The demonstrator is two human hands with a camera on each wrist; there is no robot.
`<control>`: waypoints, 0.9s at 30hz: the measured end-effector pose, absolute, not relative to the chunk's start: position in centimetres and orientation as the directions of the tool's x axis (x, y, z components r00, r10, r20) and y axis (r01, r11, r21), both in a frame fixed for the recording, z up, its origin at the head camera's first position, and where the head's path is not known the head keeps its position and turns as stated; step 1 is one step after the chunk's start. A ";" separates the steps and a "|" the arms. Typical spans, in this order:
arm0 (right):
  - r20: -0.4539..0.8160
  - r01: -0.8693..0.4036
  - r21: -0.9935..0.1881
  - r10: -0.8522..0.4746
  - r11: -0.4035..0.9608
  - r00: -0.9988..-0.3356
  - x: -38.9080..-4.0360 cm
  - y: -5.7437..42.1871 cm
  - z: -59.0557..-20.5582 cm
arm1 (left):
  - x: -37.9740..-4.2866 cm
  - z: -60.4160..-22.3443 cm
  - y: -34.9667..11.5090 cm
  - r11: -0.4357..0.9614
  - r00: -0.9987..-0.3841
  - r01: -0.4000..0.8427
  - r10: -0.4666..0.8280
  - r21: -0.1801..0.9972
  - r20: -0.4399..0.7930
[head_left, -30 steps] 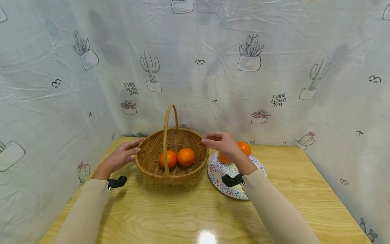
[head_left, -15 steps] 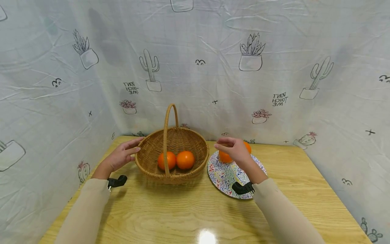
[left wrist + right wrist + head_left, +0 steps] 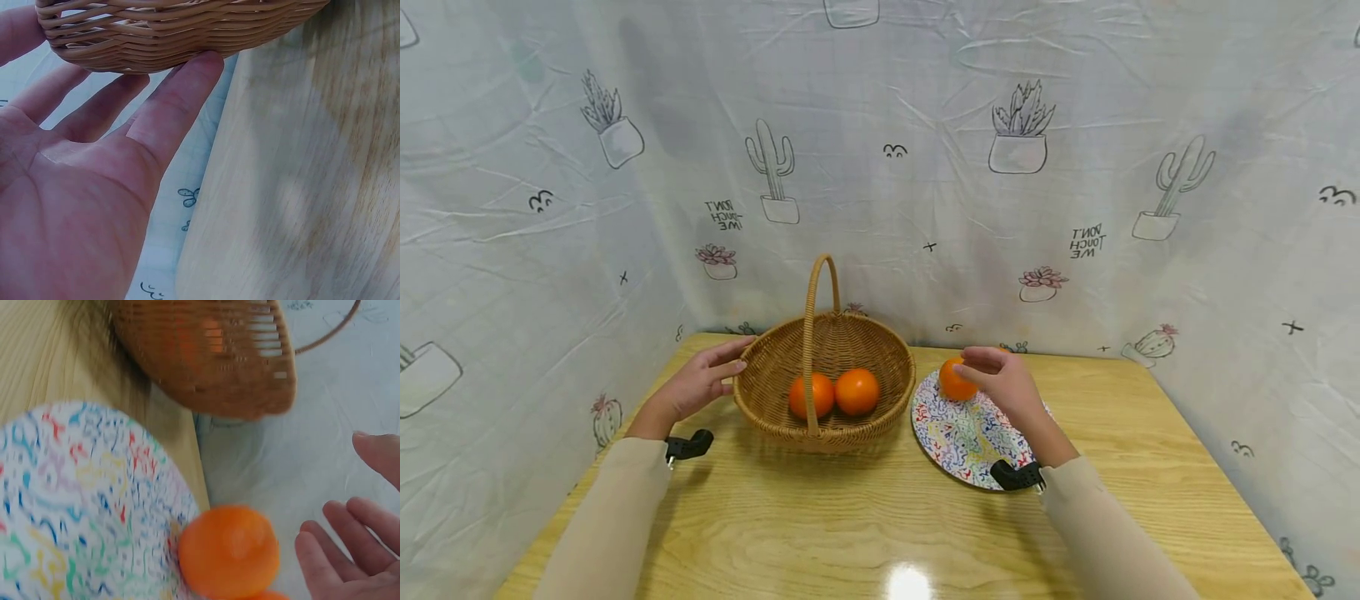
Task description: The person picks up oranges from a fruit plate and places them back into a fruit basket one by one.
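In the head view my left hand (image 3: 700, 382) touches the left side of a wicker basket (image 3: 760, 421) with an arched handle. Its fingers lie fairly straight against the outside of the woven wall (image 3: 187, 31), thumb by the rim. Two oranges (image 3: 857, 392) sit side by side in the basket. My right hand (image 3: 1006, 387) is above the back of a round patterned plate (image 3: 955, 442), fingers loosely bent and holding nothing. Just left of it, an orange (image 3: 957, 381) rests on the plate. A second orange there is mostly hidden behind the hand.
The wooden table (image 3: 820, 533) extends in front of the basket and plate. A pale cloth (image 3: 925, 167) printed with cacti hangs close behind the basket and along both sides.
My right hand has moved right, from beside the basket rim to over the plate, uncovering the nearer orange and covering the farther one. My left hand stays on the basket.
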State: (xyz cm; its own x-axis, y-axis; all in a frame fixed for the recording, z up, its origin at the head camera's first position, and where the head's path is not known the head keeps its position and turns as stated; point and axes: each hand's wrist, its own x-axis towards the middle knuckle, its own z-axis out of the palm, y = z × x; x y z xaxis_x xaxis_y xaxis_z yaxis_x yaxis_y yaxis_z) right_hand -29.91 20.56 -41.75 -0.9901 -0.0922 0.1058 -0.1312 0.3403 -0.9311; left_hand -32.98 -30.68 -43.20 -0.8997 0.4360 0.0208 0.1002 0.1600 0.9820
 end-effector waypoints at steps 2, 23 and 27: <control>0.130 -0.150 -0.924 -0.078 0.352 -0.988 -30.0 21.3 -41.9 | -33.0 -43.1 -30.6 0.162 -0.899 0.102 0.438 0.981 0.021; 0.282 -0.242 -0.794 -0.015 0.558 -0.959 -32.6 26.3 -42.9 | -32.5 -42.3 -30.4 0.166 -0.898 0.096 0.440 0.981 0.013; 0.261 -0.229 -0.751 -0.040 0.620 -0.965 -33.4 26.6 -43.3 | -32.4 -42.3 -30.4 0.172 -0.900 0.090 0.435 0.981 0.006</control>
